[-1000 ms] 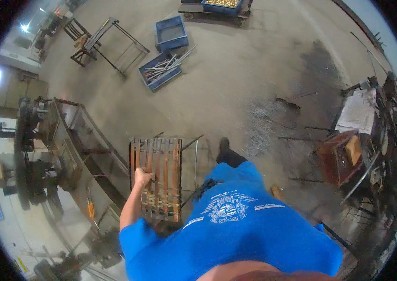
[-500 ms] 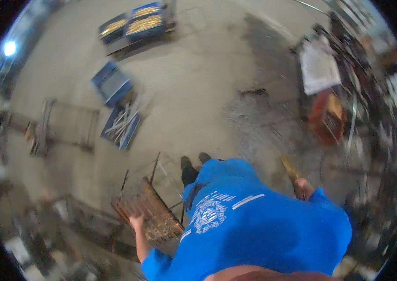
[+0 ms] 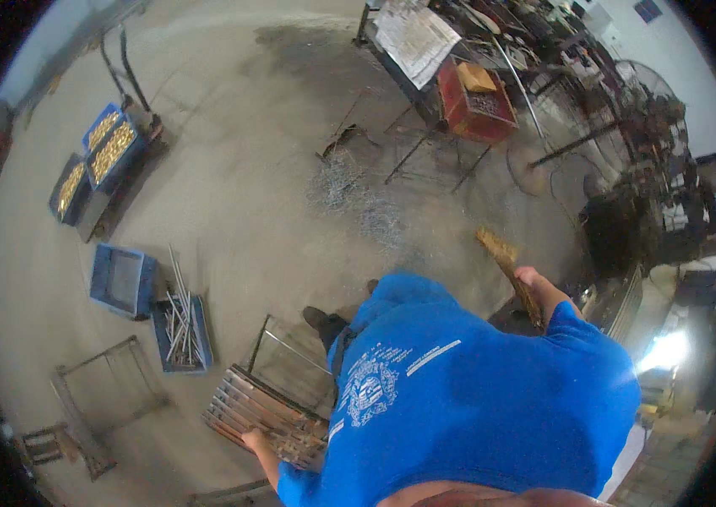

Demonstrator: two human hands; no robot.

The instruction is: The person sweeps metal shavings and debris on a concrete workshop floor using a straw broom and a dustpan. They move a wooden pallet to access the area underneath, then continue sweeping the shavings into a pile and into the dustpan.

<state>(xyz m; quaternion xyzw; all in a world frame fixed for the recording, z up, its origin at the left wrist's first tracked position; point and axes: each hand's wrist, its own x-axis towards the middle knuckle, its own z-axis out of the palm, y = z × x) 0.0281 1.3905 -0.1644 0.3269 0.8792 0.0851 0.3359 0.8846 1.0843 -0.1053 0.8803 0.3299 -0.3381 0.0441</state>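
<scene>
My left hand (image 3: 253, 439) is closed on the edge of a slatted stool (image 3: 265, 406) with brown slats on a thin metal frame, which stands at my left side. On the right, my right hand (image 3: 530, 277) grips a long, flat, yellowish-brown piece (image 3: 500, 250) that looks like worn wood. Its far end points forward and left, while its near end runs back beside my blue sleeve. The fingertips of both hands are partly hidden.
At left stand an empty blue crate (image 3: 121, 283), another crate (image 3: 204, 338) of metal rods, and blue bins (image 3: 108, 173) of gold-coloured parts on a cart. Metal scraps (image 3: 358, 198) litter the floor ahead. A red box (image 3: 480, 118) sits by a cluttered bench at the far right.
My view has turned right, so the crates and bins shift left and downward in the picture, and the red box comes nearer the middle. Both hands keep their holds.
</scene>
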